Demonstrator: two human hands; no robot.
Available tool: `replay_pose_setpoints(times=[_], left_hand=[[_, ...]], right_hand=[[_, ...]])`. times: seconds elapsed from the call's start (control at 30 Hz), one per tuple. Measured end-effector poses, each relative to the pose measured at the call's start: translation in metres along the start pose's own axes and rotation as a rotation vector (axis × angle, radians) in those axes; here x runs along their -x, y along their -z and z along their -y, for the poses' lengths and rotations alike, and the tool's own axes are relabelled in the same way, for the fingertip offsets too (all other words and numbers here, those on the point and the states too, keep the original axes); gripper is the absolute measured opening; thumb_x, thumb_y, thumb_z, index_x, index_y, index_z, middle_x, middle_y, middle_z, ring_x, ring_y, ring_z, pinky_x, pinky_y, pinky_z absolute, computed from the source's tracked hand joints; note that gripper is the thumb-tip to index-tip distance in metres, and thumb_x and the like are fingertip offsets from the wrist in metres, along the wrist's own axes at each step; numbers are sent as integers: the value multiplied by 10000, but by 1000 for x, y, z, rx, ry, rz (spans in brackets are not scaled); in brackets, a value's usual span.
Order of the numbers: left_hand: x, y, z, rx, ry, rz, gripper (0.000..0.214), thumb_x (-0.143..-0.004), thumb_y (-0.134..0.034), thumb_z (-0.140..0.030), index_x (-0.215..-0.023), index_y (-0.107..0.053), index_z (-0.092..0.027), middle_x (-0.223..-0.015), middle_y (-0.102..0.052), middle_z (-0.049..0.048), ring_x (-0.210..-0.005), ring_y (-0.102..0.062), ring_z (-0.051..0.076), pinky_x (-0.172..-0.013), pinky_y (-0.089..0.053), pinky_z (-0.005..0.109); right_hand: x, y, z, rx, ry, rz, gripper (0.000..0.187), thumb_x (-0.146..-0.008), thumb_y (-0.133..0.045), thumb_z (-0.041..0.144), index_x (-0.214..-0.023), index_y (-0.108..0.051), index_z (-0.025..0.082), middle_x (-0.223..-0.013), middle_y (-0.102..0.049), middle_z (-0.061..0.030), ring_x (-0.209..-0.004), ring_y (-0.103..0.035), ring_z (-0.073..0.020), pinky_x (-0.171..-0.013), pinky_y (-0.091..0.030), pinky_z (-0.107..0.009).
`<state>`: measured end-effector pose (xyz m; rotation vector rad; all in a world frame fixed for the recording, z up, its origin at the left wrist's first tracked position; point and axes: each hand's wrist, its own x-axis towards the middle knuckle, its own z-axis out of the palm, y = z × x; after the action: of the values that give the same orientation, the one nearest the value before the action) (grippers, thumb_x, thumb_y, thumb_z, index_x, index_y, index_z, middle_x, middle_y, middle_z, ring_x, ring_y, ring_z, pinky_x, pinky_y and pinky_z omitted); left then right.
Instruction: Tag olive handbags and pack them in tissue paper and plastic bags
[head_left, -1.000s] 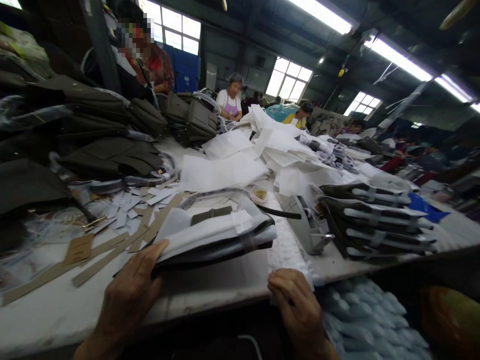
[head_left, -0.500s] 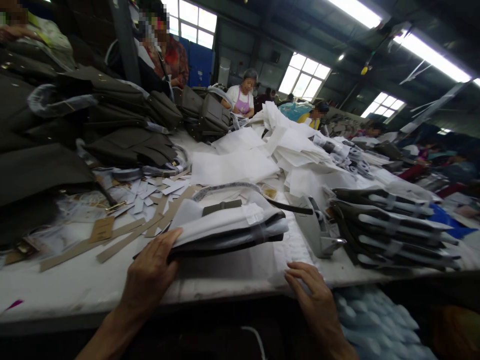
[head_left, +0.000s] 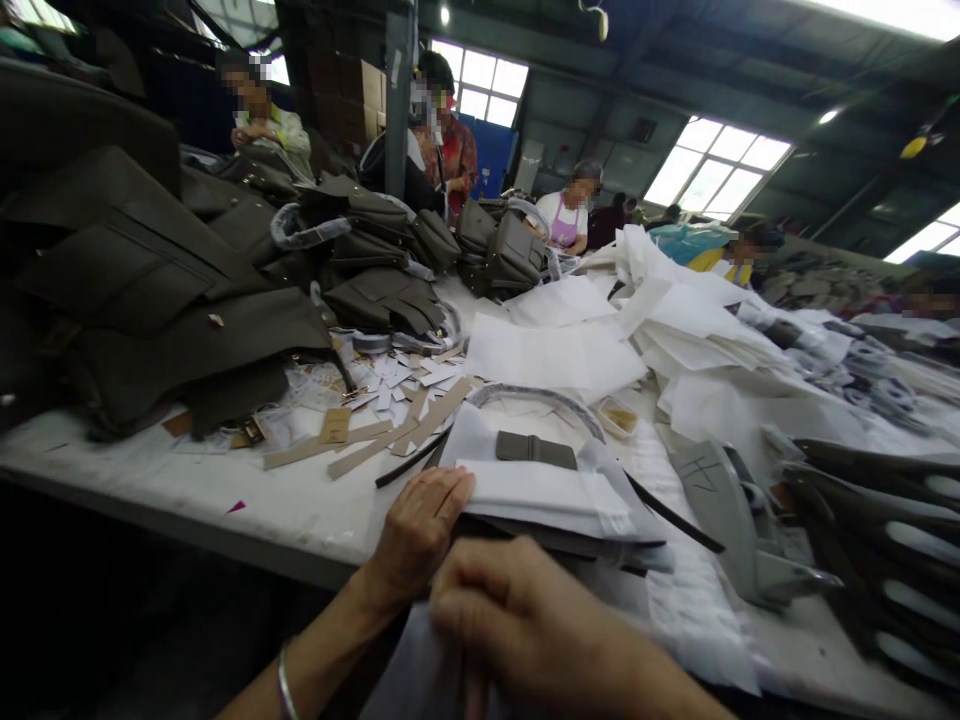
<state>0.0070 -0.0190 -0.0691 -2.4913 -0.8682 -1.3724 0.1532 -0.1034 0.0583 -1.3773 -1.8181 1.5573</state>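
A flat dark grey bag lies at the table's front edge, its wrapped handle (head_left: 540,395) arching behind it. White paper (head_left: 525,490) covers much of the bag, and a small dark grey tab piece (head_left: 536,450) shows on top. My left hand (head_left: 424,515) is closed at the near left edge of this bag, thumb hidden. In front of it, my right hand (head_left: 517,610) is closed over a translucent white sheet (head_left: 412,665) that hangs below the table edge. My right fingertips are mostly out of sight. Dark straps stick out at both sides of the bag.
Dark grey bags (head_left: 195,330) are heaped at left. White sheets (head_left: 675,320) pile up behind. A grey tape dispenser (head_left: 720,510) and stacked dark bundles (head_left: 885,530) stand at right. Card strips (head_left: 367,445) litter the table. Several co-workers are beyond, including one in a purple apron (head_left: 564,225).
The view has swung left. My right hand has moved from the table edge across to near my left hand and closed on a white sheet. The bag's near side has turned and lies flatter.
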Motion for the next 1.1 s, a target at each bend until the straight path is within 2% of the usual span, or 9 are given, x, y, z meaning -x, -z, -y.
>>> replay_pose_setpoints(times=[0.17, 0.3, 0.5, 0.63, 0.77, 0.9, 1.0, 1.03, 1.1], left_hand=[[0, 0, 1, -7, -22, -34, 290, -925, -453, -53, -1155, -621, -107, -1049, -711, 111, -1032, -641, 225, -933, -536, 394], [0, 0, 2, 3, -23, 0, 322, -942, -417, -33, -1179, -624, -102, -1116, -707, 106, -1075, -629, 224, -975, -510, 396], [5, -1, 3, 41, 27, 49, 405, -954, -384, -31, -1323, -545, -78, -1147, -693, 117, -1134, -610, 201, -1039, -471, 378], [2, 3, 4, 52, 5, 81, 430, -979, -396, -71, -1377, -523, -176, -1167, -689, 83, -1144, -607, 201, -1042, -469, 401], [-2, 7, 5, 20, -20, 94, 406, -1006, -369, -118, -1333, -580, -234, -1140, -698, 58, -1110, -620, 201, -1019, -485, 389], [-1, 5, 7, 31, 14, 87, 398, -993, -380, -93, -1290, -609, -226, -1149, -694, 61, -1123, -615, 199, -1021, -487, 384], [2, 3, 8, 88, 72, 58, 393, -963, -411, -44, -1255, -614, -209, -1143, -694, 62, -1131, -612, 184, -1030, -479, 366], [3, 3, 9, 107, 93, 43, 391, -951, -420, -27, -1242, -614, -203, -1137, -695, 63, -1129, -613, 178, -1027, -480, 357], [4, 2, 11, 134, 137, 8, 402, -926, -421, 5, -1221, -611, -191, -1127, -698, 64, -1116, -620, 169, -1015, -487, 337]], right_hand=[[-78, 84, -1, -17, -96, -467, 199, -924, -527, 218, -730, -547, 181, -628, -635, 26, -501, -649, -103, -451, -488, -167], [-118, 126, -20, -188, -220, -591, 202, -934, -530, 178, -733, -544, 175, -664, -699, -37, -613, -711, -146, -550, -584, -229], [-147, 149, -47, -221, -296, -605, 210, -937, -546, 179, -727, -543, 163, -644, -703, -74, -627, -712, -157, -581, -599, -252], [-156, 153, -65, -220, -295, -611, 158, -900, -609, 207, -755, -580, 151, -703, -705, -84, -673, -712, -161, -648, -601, -273], [-163, 155, -72, -171, -296, -647, 181, -863, -624, 209, -1023, -634, 125, -957, -713, -124, -684, -703, -163, -631, -596, -304], [-137, 158, -40, -24, -213, -755, 466, -823, -666, 222, -1278, -574, 174, -1226, -642, -148, -796, -687, -181, -701, -584, -339], [-74, 147, 3, 216, 51, -836, 439, -839, -689, 356, -1257, -625, 240, -1027, -713, -97, -865, -676, -220, -781, -561, -370], [-47, 139, 14, 229, 140, -811, 389, -867, -657, 421, -1221, -650, 260, -973, -720, -88, -854, -679, -225, -769, -560, -369], [6, 115, 25, 232, 170, -574, 298, -903, -589, 521, -1061, -719, 304, -871, -720, -73, -789, -688, -218, -695, -559, -335]])
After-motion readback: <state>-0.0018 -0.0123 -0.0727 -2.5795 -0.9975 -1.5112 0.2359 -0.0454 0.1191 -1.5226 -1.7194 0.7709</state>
